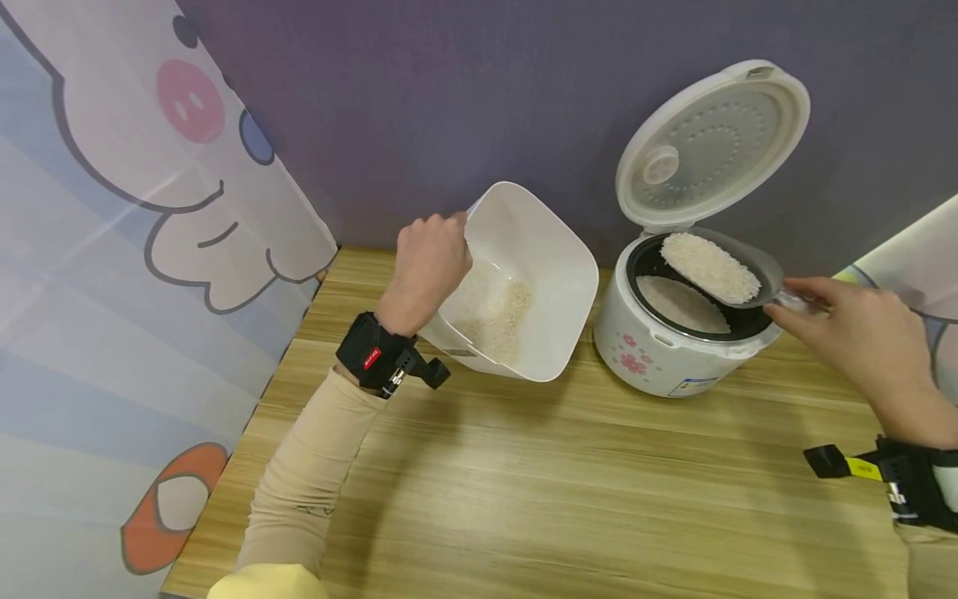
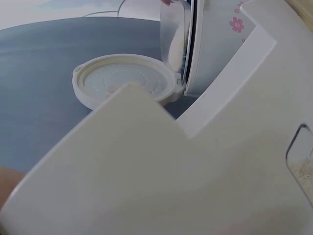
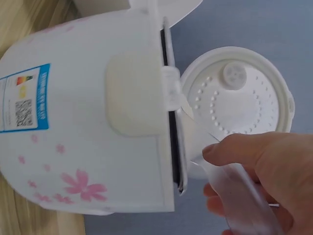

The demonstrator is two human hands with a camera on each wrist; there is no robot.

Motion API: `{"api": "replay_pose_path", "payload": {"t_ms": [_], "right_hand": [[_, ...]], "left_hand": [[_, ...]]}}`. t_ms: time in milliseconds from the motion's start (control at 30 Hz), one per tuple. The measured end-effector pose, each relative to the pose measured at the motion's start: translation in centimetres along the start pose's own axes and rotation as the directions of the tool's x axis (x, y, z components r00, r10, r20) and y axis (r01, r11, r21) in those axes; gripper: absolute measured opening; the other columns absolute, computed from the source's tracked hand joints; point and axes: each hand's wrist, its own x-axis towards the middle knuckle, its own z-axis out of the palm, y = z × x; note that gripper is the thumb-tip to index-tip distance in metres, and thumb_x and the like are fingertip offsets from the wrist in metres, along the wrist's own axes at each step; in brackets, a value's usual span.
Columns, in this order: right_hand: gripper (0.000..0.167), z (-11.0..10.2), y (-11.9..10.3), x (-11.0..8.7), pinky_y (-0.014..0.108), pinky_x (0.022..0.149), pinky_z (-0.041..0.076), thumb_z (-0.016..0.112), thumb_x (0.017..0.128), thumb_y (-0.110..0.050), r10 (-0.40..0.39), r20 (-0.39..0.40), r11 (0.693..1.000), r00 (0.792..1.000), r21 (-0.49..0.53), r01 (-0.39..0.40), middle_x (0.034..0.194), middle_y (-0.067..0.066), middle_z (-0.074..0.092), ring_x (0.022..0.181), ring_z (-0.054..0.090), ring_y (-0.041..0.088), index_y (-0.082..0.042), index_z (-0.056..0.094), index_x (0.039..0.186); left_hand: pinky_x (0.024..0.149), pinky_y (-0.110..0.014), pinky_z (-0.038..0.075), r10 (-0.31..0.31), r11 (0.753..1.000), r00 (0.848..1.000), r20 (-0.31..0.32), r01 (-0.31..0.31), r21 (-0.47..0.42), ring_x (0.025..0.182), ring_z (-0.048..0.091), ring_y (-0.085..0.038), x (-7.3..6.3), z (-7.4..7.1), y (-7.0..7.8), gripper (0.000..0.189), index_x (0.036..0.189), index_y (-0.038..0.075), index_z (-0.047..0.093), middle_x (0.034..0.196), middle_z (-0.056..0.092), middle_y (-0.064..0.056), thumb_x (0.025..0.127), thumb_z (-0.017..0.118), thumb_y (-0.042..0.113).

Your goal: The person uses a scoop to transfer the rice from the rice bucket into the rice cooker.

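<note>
My right hand (image 1: 861, 341) grips the handle of a clear plastic scoop (image 3: 239, 196). In the head view the scoop is heaped with white rice (image 1: 711, 266) and hangs over the open rice cooker (image 1: 659, 358). More rice (image 1: 683, 304) lies in the cooker's dark inner pot. My left hand (image 1: 430, 262) holds the rim of a white square bin (image 1: 557, 274), which leans to one side. Some rice (image 1: 501, 324) sits at the bottom of that bin. The bin's white wall (image 2: 146, 171) fills much of the left wrist view, hiding most of the left hand.
The cooker's round lid (image 1: 718, 141) stands raised at the back, near the grey-purple wall (image 1: 464, 91). Beneath everything is a wooden table (image 1: 569, 491). A cartoon-printed curtain (image 1: 112, 333) hangs along the left side.
</note>
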Motion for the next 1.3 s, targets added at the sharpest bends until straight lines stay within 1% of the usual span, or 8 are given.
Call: {"api": "replay_pose_path", "payload": {"t_ms": [267,367,467,633,767,867,1067,1300], "right_hand": [[0.043,0.8,0.2,-0.7,0.045,0.039,0.030,0.080,0.080,-0.017,-0.010,-0.131,1.000,0.991,-0.025,0.007,0.093,0.031,0.068,0.062,0.058,0.045,0.001,0.070,0.117],[0.042,1.1,0.1,-0.9,0.047,0.040,0.031,0.080,0.079,-0.016,-0.029,-0.183,0.999,0.983,-0.028,0.024,0.099,0.029,0.069,0.070,0.061,0.047,0.001,0.070,0.116],[0.039,1.5,0.2,-1.1,0.050,0.040,0.032,0.076,0.081,-0.016,-0.100,-0.255,0.994,0.962,-0.059,0.088,0.099,0.027,0.070,0.073,0.062,0.048,0.002,0.069,0.114],[0.030,2.4,0.4,-1.4,0.058,0.049,0.040,0.065,0.088,-0.018,-0.242,-0.406,0.969,0.881,-0.154,0.196,0.094,0.026,0.069,0.077,0.063,0.050,0.005,0.068,0.108],[0.018,2.9,0.4,-1.5,0.058,0.059,0.045,0.066,0.090,-0.007,-0.298,-0.446,0.951,0.844,-0.216,0.222,0.094,0.027,0.067,0.081,0.063,0.050,0.008,0.063,0.101],[0.012,3.2,0.3,-1.4,0.057,0.057,0.045,0.067,0.088,0.000,-0.337,-0.483,0.937,0.808,-0.251,0.241,0.092,0.028,0.067,0.076,0.062,0.050,0.008,0.060,0.093],[0.012,3.6,-0.8,-1.2,0.054,0.049,0.037,0.062,0.092,0.003,-0.374,-0.582,0.926,0.722,-0.270,0.263,0.085,0.024,0.064,0.066,0.057,0.048,0.006,0.053,0.084],[0.024,3.8,-1.4,-1.3,0.049,0.043,0.026,0.060,0.099,-0.003,-0.415,-0.638,0.910,0.649,-0.305,0.283,0.078,0.023,0.063,0.054,0.050,0.044,0.005,0.049,0.079]], "left_hand": [[0.046,-0.038,0.045,-0.010,1.000,1.000,0.003,0.010,0.000,0.055,0.046,-0.020,0.0,-0.1,0.1,0.025,0.071,0.007,0.049,0.060,0.040,-0.003,0.094,0.046,-0.002],[0.046,-0.036,0.042,-0.010,1.000,1.000,0.003,0.010,0.006,0.055,0.045,-0.019,0.0,0.0,0.0,0.025,0.071,0.008,0.049,0.060,0.040,-0.003,0.094,0.046,-0.002],[0.045,-0.035,0.039,-0.011,1.000,1.000,0.007,0.011,0.006,0.055,0.044,-0.019,0.0,0.0,0.0,0.025,0.071,0.008,0.049,0.060,0.040,-0.003,0.095,0.046,-0.002],[0.046,-0.037,0.043,-0.014,1.000,1.000,0.013,0.014,0.001,0.055,0.046,-0.020,-0.1,-0.1,0.1,0.024,0.072,0.007,0.050,0.061,0.041,-0.004,0.095,0.046,-0.001],[0.046,-0.037,0.042,-0.015,1.000,1.000,0.011,0.015,0.003,0.055,0.045,-0.020,-0.1,-0.1,0.1,0.024,0.072,0.007,0.049,0.060,0.038,-0.003,0.094,0.046,-0.001],[0.045,-0.035,0.038,-0.010,1.000,1.000,0.007,0.010,0.006,0.055,0.042,-0.019,-0.1,-0.1,0.1,0.025,0.071,0.007,0.048,0.059,0.035,-0.002,0.094,0.046,-0.002],[0.045,-0.033,0.035,-0.008,1.000,1.000,0.010,0.008,0.010,0.055,0.041,-0.018,-0.2,-0.1,0.1,0.023,0.073,0.006,0.052,0.060,0.036,-0.002,0.095,0.047,-0.001],[0.046,-0.034,0.038,-0.013,1.000,1.000,0.005,0.013,0.007,0.055,0.043,-0.019,-0.3,-0.2,0.1,0.022,0.075,0.004,0.055,0.060,0.039,-0.003,0.095,0.047,-0.001]]}}
